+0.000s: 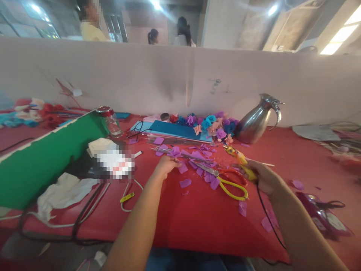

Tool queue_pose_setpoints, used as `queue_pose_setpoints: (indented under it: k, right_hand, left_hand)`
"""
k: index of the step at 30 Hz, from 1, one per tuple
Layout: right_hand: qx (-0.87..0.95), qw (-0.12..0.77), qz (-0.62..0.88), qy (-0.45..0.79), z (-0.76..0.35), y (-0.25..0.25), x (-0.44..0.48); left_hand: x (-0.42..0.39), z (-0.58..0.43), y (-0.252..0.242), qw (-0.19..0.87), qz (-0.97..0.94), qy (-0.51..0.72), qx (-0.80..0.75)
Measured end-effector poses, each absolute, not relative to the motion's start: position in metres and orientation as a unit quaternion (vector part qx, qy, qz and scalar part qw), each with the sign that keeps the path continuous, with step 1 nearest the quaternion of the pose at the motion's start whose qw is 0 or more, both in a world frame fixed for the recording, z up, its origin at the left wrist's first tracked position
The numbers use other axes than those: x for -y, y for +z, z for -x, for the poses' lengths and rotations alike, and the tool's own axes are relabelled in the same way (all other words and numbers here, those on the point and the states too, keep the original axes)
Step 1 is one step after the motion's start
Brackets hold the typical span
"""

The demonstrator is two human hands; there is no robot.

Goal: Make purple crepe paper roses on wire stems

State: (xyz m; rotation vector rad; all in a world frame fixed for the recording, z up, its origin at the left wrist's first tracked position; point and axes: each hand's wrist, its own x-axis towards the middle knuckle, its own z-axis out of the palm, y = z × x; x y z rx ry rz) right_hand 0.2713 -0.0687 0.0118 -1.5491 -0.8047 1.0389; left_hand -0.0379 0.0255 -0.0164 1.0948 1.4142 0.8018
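Note:
My left hand [167, 166] is over the red table, its fingers curled together at the edge of a pile of purple paper petals [197, 155]. A petal [182, 168] lies right at its fingertips; whether they pinch it is hidden. In my right hand [263, 176] is a yellow hot glue gun [248, 171], its nozzle end pointing up and left and a black cord trailing down. Between the hands, scissors [232, 184] with red and yellow handles lie among the petals, blades toward the left. Thin wire stems [160, 149] lie beside the pile.
Finished paper flowers [214, 127] are heaped behind, beside a steel jug [255, 120]. Blue sheets [176, 129], a glass jar [111, 122] and a green panel [53, 160] stand further left. White cloth [64, 192] and cables lie front left; a purple case [324, 214] lies right.

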Motion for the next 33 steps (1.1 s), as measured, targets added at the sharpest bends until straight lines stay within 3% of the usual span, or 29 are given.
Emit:
queue_pose_setpoints:
  k: [3,6,13,19,29,33]
  right_hand:
    - [0.277,0.512,0.592,0.557,-0.242,0.013,0.074]
    - [0.32,0.51,0.556,0.572,-0.217,0.009,0.078]
    - [0.424,0.469,0.635,0.445,-0.181,-0.003,0.084]
    - [0.507,0.377,0.632,0.448,-0.175,-0.011,0.085]
    - [0.657,0.275,0.663,0.23,-0.152,-0.016,0.086]
    - [0.667,0.236,0.675,0.208,-0.149,-0.018,0.085]
  left_hand:
    - [-0.026,0.041,-0.015,0.557,-0.47,0.33,-0.6]
    - [-0.026,0.042,-0.017,0.551,-0.478,0.324,-0.603]
    - [-0.029,0.038,-0.031,0.525,-0.502,0.334,-0.601]
    - [-0.033,0.038,-0.042,0.506,-0.52,0.324,-0.607]
    - [-0.032,0.038,-0.039,0.474,-0.554,0.305,-0.613]
    - [-0.031,0.037,-0.035,0.468,-0.563,0.297,-0.613]
